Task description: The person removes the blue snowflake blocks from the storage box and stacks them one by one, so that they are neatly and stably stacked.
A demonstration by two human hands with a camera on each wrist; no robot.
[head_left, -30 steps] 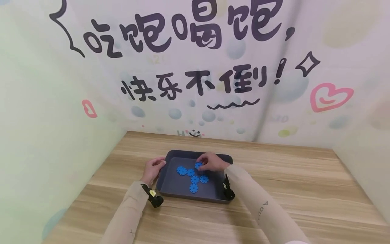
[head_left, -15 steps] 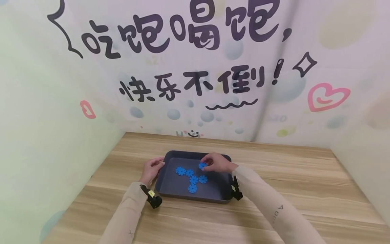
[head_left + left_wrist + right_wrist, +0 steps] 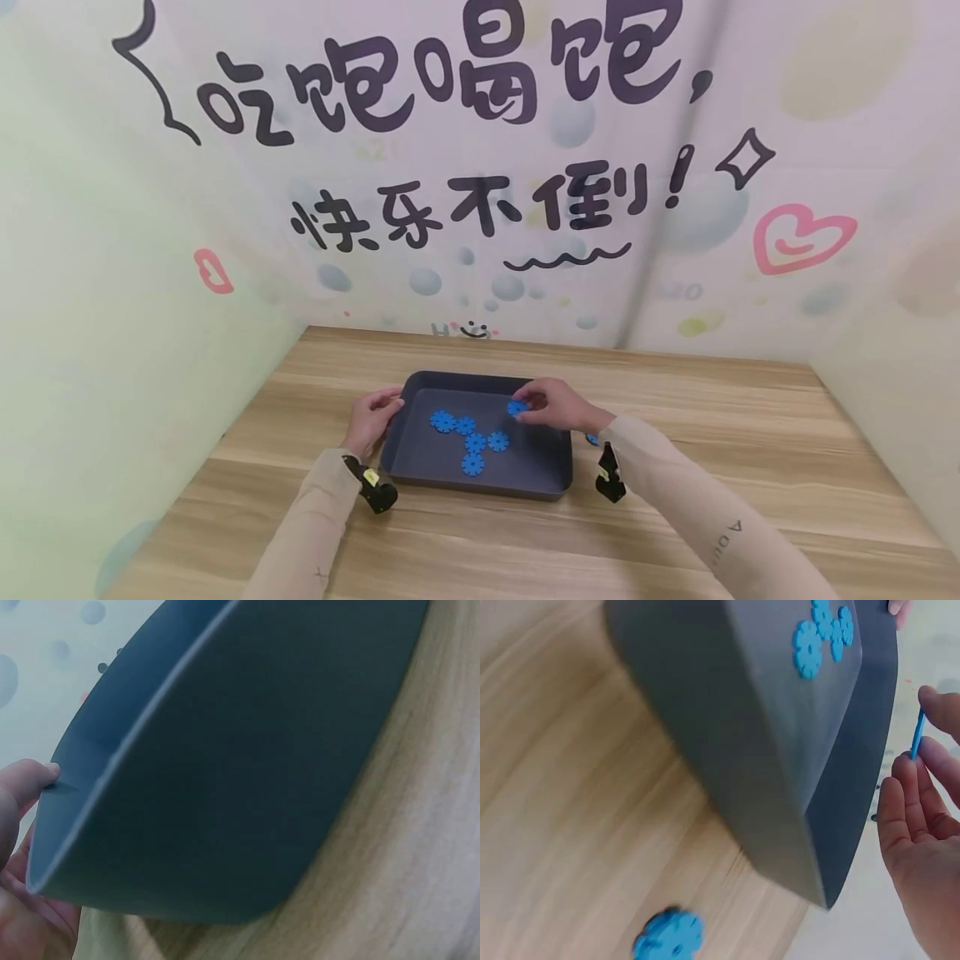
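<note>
My left hand (image 3: 371,422) grips the left wall of a dark grey rectangular tray (image 3: 431,462). In the left wrist view its thumb (image 3: 45,774) hooks over the rim, with the other fingers outside. Over the tray's back right part, my right hand (image 3: 562,406) pinches a blue notched disc (image 3: 517,408) between thumb and fingertips. The right wrist view shows that disc (image 3: 917,735) edge-on and above the rim. Several similar blue discs (image 3: 475,443) lie on the tray floor, some of them touching or overlapping.
More blue discs (image 3: 669,937) lie on the wooden table (image 3: 712,467) just right of the tray, mostly hidden by my right wrist in the head view. A printed cloth (image 3: 420,283) with black writing hangs behind the table; pale walls flank it.
My right hand has moved right across the tray with the pinched disc, uncovering blue discs on the table. The left hand stays on the tray's wall.
</note>
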